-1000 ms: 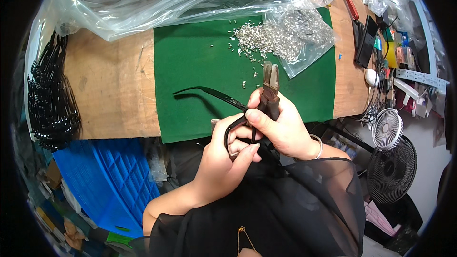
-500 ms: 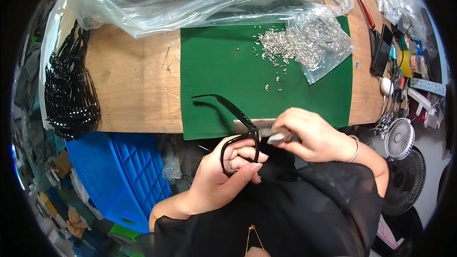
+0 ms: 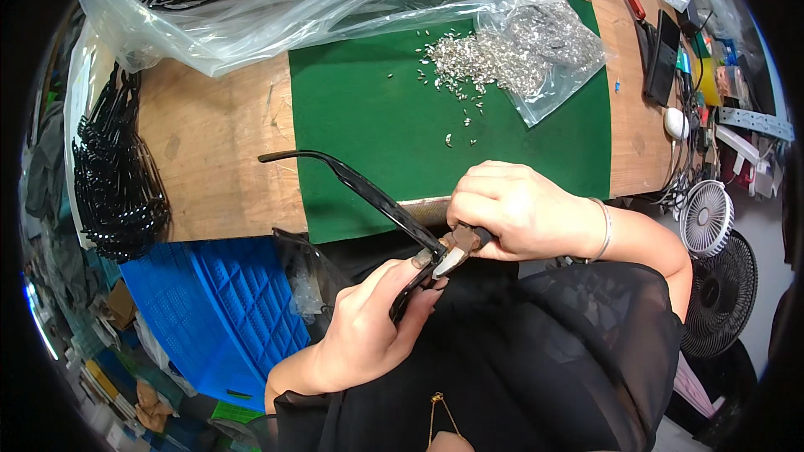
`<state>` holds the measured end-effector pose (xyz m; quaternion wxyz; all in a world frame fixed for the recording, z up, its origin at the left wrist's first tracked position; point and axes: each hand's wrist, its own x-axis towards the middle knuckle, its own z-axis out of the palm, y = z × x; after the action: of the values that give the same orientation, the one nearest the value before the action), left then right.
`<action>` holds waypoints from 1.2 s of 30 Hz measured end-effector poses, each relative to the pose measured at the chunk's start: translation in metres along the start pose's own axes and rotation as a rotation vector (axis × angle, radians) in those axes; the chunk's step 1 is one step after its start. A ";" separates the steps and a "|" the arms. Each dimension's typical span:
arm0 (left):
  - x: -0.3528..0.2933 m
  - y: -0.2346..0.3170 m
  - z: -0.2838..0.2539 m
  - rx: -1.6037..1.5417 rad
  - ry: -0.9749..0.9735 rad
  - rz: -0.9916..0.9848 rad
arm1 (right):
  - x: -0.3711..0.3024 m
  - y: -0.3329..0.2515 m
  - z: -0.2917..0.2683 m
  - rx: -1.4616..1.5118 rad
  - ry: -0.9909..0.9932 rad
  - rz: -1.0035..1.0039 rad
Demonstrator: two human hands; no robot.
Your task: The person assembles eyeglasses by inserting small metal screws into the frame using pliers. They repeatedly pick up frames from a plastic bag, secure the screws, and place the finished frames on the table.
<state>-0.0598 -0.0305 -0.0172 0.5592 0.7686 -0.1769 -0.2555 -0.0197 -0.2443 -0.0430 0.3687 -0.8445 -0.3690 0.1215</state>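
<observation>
Black plastic eyeglass frame (image 3: 386,205), pinched in my left hand (image 3: 362,326), has turned edge-on; worn metal pliers (image 3: 457,251), gripped in my right hand (image 3: 521,211), now reach its hinge corner, focusing work there.

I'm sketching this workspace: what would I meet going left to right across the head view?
Bundle of shiny black strips → blue plastic crate → left hand → pliers → right hand → bracelet → small white fan.

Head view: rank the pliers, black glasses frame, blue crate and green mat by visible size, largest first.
1. Green mat
2. Blue crate
3. Black glasses frame, partly hidden
4. Pliers, partly hidden
</observation>
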 end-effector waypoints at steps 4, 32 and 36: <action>0.013 -0.010 -0.006 0.114 -0.050 0.131 | -0.004 0.003 0.008 -0.042 0.067 0.031; 0.232 0.014 -0.182 0.994 0.760 0.477 | -0.011 0.025 0.008 0.207 0.160 0.322; 0.210 0.047 -0.163 0.422 0.548 0.698 | -0.031 0.026 0.015 0.120 0.211 0.383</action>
<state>0.2071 -0.0368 0.0267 0.4696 0.7989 -0.3181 0.2001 -0.0345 -0.2700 -0.0741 0.4249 -0.8838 -0.1534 0.1219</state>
